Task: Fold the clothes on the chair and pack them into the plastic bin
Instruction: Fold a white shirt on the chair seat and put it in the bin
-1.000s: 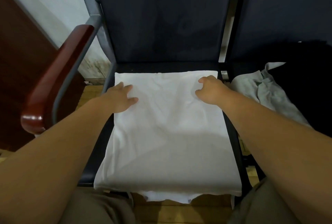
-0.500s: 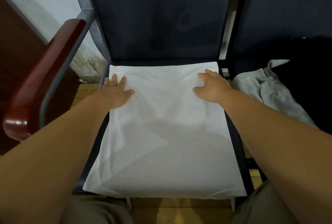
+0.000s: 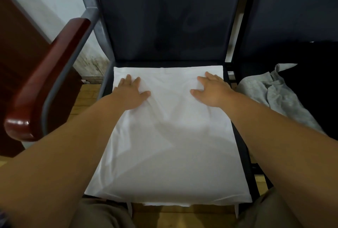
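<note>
So the white garment (image 3: 170,145) was lying on the seat of the chair (image 3: 164,26), folded into a rough rectangle that covered pretty much the whole seat, with a bit of a lower layer poking out over the chair's front edge. Both hands were palm-down on it at the end nearest the chair's back: left hand (image 3: 132,93) on the side by the chair's wooden armrest (image 3: 45,74), right hand (image 3: 210,90) on the opposite side. Fingers were spread and flat, nothing pinched or grabbed. My guess is the flat palms were there to press the fold down and push wrinkles out toward the corners, since soft cloth like that won't keep a crease unless you lean on it (there were some faint ripples running between the two hands). A grey garment (image 3: 274,97) sat crumpled just right of the chair, on the next seat, against something dark that I couldn't make out, so I'd say there was more folding left to do. The plastic bin wasn't in view anywhere, so packing hadn't started as far as I could tell. Next would probably be another fold to get it bin-sized.
</note>
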A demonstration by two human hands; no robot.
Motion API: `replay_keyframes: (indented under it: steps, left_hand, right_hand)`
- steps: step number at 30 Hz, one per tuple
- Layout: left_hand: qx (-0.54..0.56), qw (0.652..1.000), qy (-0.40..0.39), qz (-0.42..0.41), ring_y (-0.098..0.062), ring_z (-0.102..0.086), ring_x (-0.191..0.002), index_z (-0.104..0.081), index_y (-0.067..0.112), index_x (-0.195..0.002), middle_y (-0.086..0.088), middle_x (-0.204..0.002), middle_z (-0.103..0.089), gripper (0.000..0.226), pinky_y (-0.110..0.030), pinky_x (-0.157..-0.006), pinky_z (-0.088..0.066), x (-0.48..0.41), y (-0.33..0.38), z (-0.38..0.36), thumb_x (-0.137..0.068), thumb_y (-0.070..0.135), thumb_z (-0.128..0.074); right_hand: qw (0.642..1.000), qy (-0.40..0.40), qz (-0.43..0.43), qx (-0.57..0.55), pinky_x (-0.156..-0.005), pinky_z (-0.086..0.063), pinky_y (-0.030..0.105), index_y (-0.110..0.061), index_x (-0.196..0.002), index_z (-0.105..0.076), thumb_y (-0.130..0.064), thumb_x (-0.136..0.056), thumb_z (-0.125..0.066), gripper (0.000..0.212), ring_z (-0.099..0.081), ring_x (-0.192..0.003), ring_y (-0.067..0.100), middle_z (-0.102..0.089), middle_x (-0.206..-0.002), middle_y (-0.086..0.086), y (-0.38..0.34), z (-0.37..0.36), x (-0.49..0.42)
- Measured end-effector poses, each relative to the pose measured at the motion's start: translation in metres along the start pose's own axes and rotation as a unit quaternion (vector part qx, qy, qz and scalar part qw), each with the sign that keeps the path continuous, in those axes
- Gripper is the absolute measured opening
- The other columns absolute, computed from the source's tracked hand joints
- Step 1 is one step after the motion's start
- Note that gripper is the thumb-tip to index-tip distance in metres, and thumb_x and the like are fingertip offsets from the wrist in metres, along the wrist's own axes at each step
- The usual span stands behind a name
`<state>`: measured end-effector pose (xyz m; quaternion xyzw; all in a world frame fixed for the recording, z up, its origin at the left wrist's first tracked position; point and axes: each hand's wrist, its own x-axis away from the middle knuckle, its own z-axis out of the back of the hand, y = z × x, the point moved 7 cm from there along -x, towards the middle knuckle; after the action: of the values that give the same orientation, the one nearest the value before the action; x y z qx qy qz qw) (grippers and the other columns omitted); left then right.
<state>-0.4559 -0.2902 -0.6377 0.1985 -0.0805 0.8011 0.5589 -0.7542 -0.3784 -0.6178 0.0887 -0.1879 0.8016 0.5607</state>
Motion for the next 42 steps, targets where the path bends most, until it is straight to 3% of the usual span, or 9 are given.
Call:
replay_keyframes:
  steps: [16,23,27,30,33,35,37,40,42]
  left_hand:
    - [-0.015,0.999,0.032,0.035,-0.030,0.015,-0.162,0.009,0.033,-0.168,0.000,-0.175,0.022,0.077,-0.057,-0.130,-0.001,-0.033,-0.005,0.001,-0.106,0.068,-0.020]
    - [0.012,0.999,0.025,0.032,-0.035,0.009,-0.163,0.006,0.026,-0.169,-0.007,-0.176,0.016,0.080,-0.053,-0.131,-0.006,-0.020,-0.009,0.017,-0.109,0.061,-0.032]
    - [0.036,0.997,0.041,0.050,-0.036,-0.019,-0.159,-0.013,0.009,-0.167,-0.012,-0.175,-0.013,0.082,-0.049,-0.125,-0.029,0.025,-0.012,0.044,-0.107,0.048,-0.052]
    - [0.044,0.996,0.025,0.070,-0.036,-0.040,-0.149,-0.027,0.010,-0.164,-0.012,-0.167,-0.035,0.077,-0.047,-0.116,-0.039,0.063,-0.026,0.053,-0.105,0.050,-0.055]
    - [0.052,0.994,0.005,0.091,-0.035,-0.050,-0.141,-0.044,0.008,-0.156,-0.013,-0.158,-0.048,0.068,-0.048,-0.117,-0.041,0.108,-0.041,0.064,-0.104,0.050,-0.056]
    - [0.066,0.994,-0.003,0.086,-0.033,-0.067,-0.119,-0.065,0.005,-0.133,-0.013,-0.134,-0.069,0.047,-0.048,-0.106,-0.053,0.137,-0.045,0.068,-0.104,0.042,-0.058]
    - [0.049,0.994,-0.049,0.081,-0.030,-0.071,-0.110,-0.068,0.008,-0.127,-0.011,-0.121,-0.074,0.035,-0.044,-0.098,-0.058,0.164,-0.052,0.056,-0.106,0.034,-0.058]
    - [-0.164,0.980,-0.109,0.013,-0.034,-0.064,-0.118,-0.059,0.009,-0.142,-0.012,-0.133,-0.065,0.036,-0.046,-0.097,-0.056,0.180,-0.083,0.014,-0.109,0.021,-0.051]
    - [-0.035,0.991,-0.087,0.099,-0.031,-0.066,-0.104,-0.068,0.008,-0.122,-0.009,-0.110,-0.067,0.025,-0.044,-0.088,-0.058,0.185,-0.104,-0.001,-0.103,0.019,-0.056]
  right_hand:
    - [0.999,0.045,-0.018,-0.008,-0.131,-0.004,0.044,-0.038,-0.169,-0.013,-0.075,-0.099,-0.034,0.082,0.005,-0.164,0.022,0.004,-0.177,-0.010,0.007,-0.001,-0.026]
    - [0.997,0.061,-0.022,-0.033,-0.132,-0.004,0.045,-0.033,-0.170,-0.014,-0.072,-0.101,-0.038,0.083,0.005,-0.164,0.024,0.005,-0.178,-0.004,0.005,0.005,-0.016]
    - [0.997,0.052,-0.023,-0.049,-0.132,-0.009,0.046,-0.025,-0.169,-0.019,-0.064,-0.103,-0.046,0.082,0.002,-0.164,0.027,0.004,-0.178,0.003,0.002,0.015,0.008]
    - [0.997,0.043,-0.019,-0.060,-0.128,-0.025,0.047,-0.019,-0.167,-0.028,-0.054,-0.104,-0.052,0.076,-0.012,-0.161,0.032,-0.005,-0.177,0.007,-0.008,0.022,0.037]
    - [0.995,0.028,-0.011,-0.099,-0.110,-0.048,0.046,-0.014,-0.159,-0.043,-0.048,-0.103,-0.053,0.066,-0.045,-0.140,0.037,-0.031,-0.164,0.012,-0.026,0.033,0.074]
    - [0.995,0.020,0.017,-0.096,-0.097,-0.054,0.041,-0.011,-0.146,-0.056,-0.045,-0.104,-0.051,0.054,-0.058,-0.123,0.035,-0.048,-0.149,0.013,-0.045,0.039,0.100]
    - [0.997,-0.012,0.056,-0.049,-0.085,-0.054,0.038,-0.009,-0.124,-0.065,-0.043,-0.104,-0.048,0.043,-0.062,-0.107,0.031,-0.061,-0.134,0.013,-0.066,0.038,0.127]
    - [0.992,-0.080,0.100,0.021,-0.101,-0.050,0.043,-0.013,-0.138,-0.061,-0.050,-0.106,-0.046,0.051,-0.058,-0.121,0.030,-0.059,-0.141,0.008,-0.085,0.023,0.166]
    - [0.987,-0.113,0.111,0.019,-0.107,-0.047,0.043,-0.015,-0.145,-0.057,-0.052,-0.107,-0.048,0.054,-0.055,-0.130,0.030,-0.054,-0.148,0.008,-0.088,0.006,0.189]
